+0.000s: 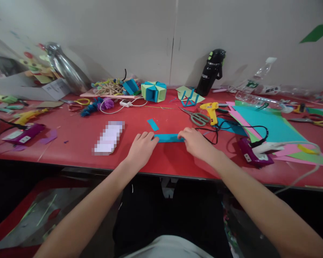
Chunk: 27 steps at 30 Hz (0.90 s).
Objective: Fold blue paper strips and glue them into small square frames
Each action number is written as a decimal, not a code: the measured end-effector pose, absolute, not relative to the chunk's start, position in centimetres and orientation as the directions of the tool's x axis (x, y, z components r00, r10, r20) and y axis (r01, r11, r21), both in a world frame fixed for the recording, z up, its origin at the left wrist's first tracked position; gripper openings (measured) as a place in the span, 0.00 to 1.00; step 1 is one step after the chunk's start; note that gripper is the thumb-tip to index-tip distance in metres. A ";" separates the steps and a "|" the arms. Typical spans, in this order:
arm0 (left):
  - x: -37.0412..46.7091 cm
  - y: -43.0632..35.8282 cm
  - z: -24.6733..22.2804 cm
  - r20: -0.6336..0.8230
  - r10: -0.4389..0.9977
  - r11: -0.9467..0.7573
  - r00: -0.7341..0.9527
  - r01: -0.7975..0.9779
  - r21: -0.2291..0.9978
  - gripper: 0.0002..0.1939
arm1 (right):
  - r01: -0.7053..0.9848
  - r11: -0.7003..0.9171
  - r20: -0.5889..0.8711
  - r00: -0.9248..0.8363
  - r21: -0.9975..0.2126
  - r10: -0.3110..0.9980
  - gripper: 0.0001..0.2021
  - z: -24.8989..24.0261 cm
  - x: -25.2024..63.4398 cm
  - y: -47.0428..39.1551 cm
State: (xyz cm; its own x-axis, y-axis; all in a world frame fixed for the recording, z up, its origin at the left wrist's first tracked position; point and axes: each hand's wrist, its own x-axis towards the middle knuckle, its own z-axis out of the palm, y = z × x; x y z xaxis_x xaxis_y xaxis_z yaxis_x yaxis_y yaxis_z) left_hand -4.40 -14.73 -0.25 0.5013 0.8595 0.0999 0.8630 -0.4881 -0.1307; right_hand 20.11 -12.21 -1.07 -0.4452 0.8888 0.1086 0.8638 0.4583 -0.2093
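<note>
A narrow blue paper strip [169, 138] lies level over the red table near its front edge. My left hand [143, 146] has its fingers closed on the strip's left end. At the other end, my right hand [195, 141] pinches the strip between thumb and fingers. Just beyond the left fingertips is a small blue paper piece [153, 124]. Farther back, a blue and pale-green folded paper construction [154, 91] stands by the wall. A blue paper frame [190, 98] sits on pale-green paper to its right.
Grey-handled scissors [199, 118] and a yellow glue gun [211, 111] lie beyond my right hand, with a black cord nearby. Coloured sheets [269, 122] and a purple power strip [254, 153] are at right. A phone-like blurred object [109, 138] lies left. A black bottle [210, 73] stands behind.
</note>
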 end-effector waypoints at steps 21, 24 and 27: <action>-3.3 -18.7 -1.1 0.180 0.913 -0.367 0.366 0.930 -0.031 0.23 | 0.922 0.377 0.195 -0.356 -0.085 0.914 0.24 -2.9 18.1 -17.0; -3.8 -18.4 -1.3 0.194 0.908 -0.376 0.372 0.927 -0.017 0.22 | 0.933 0.357 0.186 -0.343 -0.050 0.921 0.23 -2.8 20.0 -17.1; -4.4 -18.2 -1.4 0.200 0.899 -0.397 0.390 0.918 -0.010 0.21 | 0.933 0.357 0.199 -0.344 -0.037 0.918 0.22 -2.5 20.8 -17.2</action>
State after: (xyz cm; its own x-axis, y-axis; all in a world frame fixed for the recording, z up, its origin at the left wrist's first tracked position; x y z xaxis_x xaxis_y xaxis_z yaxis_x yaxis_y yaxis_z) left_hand -4.43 -18.17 -1.41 0.3904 0.8986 0.2003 0.9179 -0.3967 -0.0096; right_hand 20.80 -17.22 -2.49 -0.3435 0.9177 0.1994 0.9333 0.3573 -0.0366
